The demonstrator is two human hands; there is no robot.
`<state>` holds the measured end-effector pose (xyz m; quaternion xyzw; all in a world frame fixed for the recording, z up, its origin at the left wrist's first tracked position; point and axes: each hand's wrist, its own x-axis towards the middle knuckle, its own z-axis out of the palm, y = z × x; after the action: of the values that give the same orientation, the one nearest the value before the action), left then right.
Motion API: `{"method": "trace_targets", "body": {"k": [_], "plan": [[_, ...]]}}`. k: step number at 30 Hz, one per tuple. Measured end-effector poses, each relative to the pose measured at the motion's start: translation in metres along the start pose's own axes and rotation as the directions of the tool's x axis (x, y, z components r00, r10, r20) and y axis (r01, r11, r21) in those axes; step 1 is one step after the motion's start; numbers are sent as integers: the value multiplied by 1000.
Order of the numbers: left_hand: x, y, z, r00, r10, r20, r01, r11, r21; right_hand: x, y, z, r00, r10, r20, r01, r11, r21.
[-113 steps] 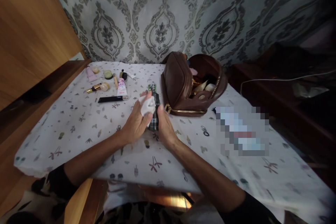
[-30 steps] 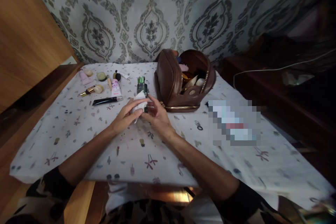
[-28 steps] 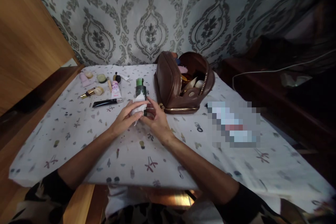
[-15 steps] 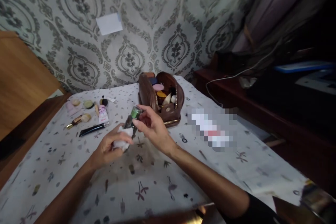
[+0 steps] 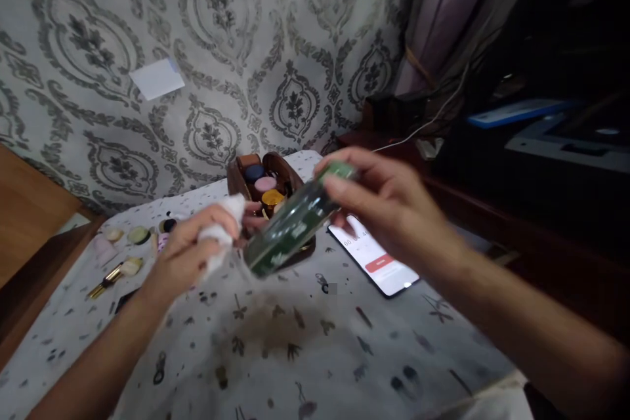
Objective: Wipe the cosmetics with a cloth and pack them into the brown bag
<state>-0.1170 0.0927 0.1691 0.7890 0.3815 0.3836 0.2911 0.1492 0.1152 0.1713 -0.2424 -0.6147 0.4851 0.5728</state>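
Observation:
A dark green bottle [image 5: 290, 230] is held tilted above the cloth by my right hand [image 5: 384, 200], whose fingers wrap round its green cap end at the upper right. My left hand [image 5: 189, 252] grips a crumpled white tissue [image 5: 221, 236] just left of the bottle's lower end. Behind the bottle stands an open brown bag [image 5: 237, 178] with a dark blue lid, a pink round item and an amber jar inside; the bottle and my hands hide part of it.
A lit phone [image 5: 388, 275] lies right of the bag. Brushes [image 5: 105, 281], a pale green round container [image 5: 139, 235] and other cosmetics lie at the left. A patterned white cloth [image 5: 275, 354] covers the table. A cable [image 5: 433, 119] runs behind at the right.
The bottle has moved up and right in my right hand, away from the tissue in my left hand. The view has shifted, and the phone now shows clearly.

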Motion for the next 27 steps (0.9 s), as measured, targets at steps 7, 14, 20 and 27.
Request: {"method": "trace_targets", "body": {"k": [7,14,20,27], "plan": [[42,-14,-14,965,-107,240,-177,411,895,47,-6,-30,906,-375,-195,279,878,-388],[15,-35,-3,988,11,157,-152,332,931,96,38,-1,960,-257,113,279,821,-499],[7,-51,1,994,90,61,-94,436,895,136,67,24,939,-123,322,319,666,-674],[3,-63,-1,998,51,32,-51,412,910,147,90,48,889,129,439,310,537,-784]]}}
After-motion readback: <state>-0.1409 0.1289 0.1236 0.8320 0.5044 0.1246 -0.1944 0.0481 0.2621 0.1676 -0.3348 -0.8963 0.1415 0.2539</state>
